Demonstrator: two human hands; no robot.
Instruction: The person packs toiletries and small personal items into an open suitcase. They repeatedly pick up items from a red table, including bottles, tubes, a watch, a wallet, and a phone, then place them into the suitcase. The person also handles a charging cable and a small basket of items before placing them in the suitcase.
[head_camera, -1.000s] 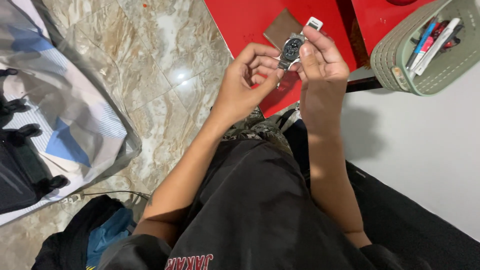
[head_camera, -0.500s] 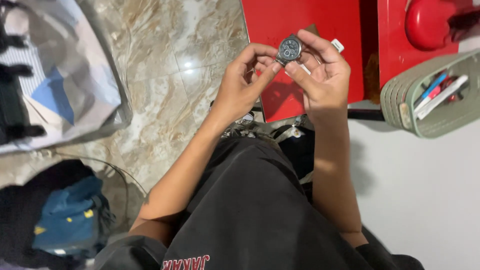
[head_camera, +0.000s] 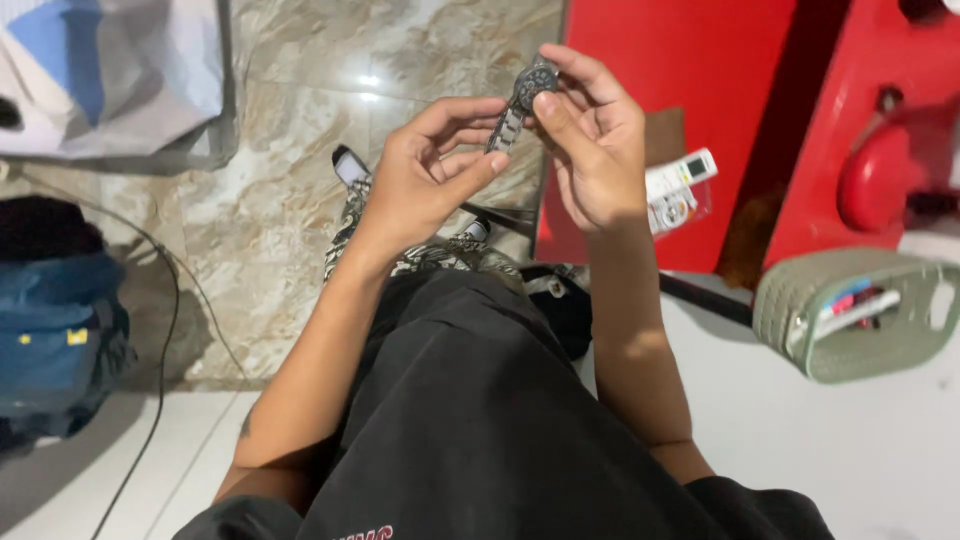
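Wristwatch (head_camera: 527, 88) at upper centre of frame, above marble floor (head_camera: 300, 190). My right hand (head_camera: 590, 150) pinches watch case between thumb and fingers. My left hand (head_camera: 425, 180) half curled, fingertips closed on metal band hanging below case. Advice for this step, as I judge: keep case steady with right, move only left fingers on band links, small force, no twisting. Red table (head_camera: 660, 60) at right, white remote control (head_camera: 680, 185) on it; green basket (head_camera: 850, 315) lower right.

Both hands, left hand (head_camera: 425, 175) and right hand (head_camera: 590, 150), pinch a metal wristwatch (head_camera: 520, 100) above marble floor (head_camera: 300, 200).
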